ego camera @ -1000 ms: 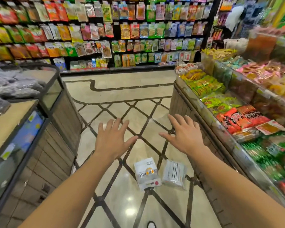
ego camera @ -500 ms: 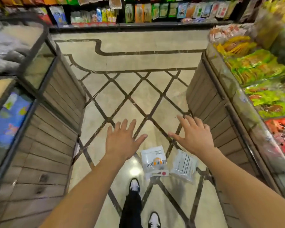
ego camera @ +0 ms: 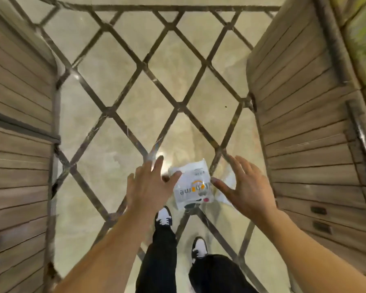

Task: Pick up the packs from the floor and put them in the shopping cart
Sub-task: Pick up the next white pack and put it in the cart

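Between the hands [ego camera: 199,187] — both spread, empty — lies the white pack [ego camera: 191,187]; better pinch its edges than scoop.

Beige floor [ego camera: 118,144] with dark diamond lattice; white pack [ego camera: 191,185] with orange-grey print; black trousers [ego camera: 163,250]; black-and-white shoes [ego camera: 163,216].

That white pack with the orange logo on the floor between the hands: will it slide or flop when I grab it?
The white pack looks like a thin, crinkled plastic pouch, so it probably flexes rather than lifting stiffly. It lies flat on glossy floor tile, so a push would likely skid it; pinching an edge seems safer. It appears light. Both the left hand and right hand are open.
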